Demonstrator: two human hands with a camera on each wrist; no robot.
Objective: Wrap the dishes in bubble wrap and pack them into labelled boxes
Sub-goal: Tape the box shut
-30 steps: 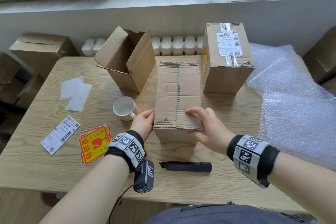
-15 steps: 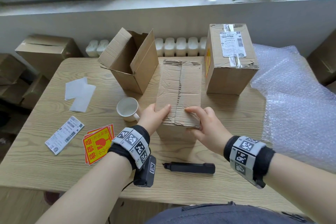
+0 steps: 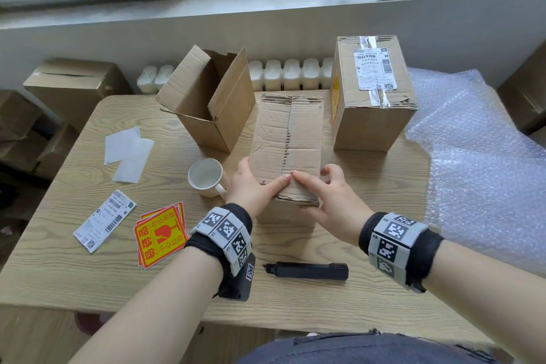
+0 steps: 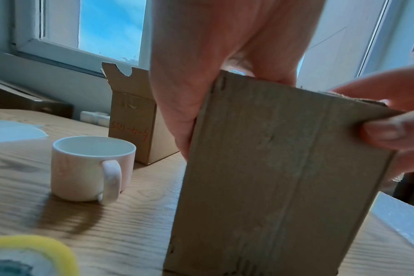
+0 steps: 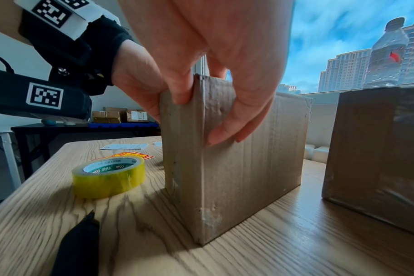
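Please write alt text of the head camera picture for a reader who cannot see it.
Two hands, left hand and right hand, press the flaps of a closed cardboard box on a wooden table. A white mug stands left of it, an open box and a labelled box behind.
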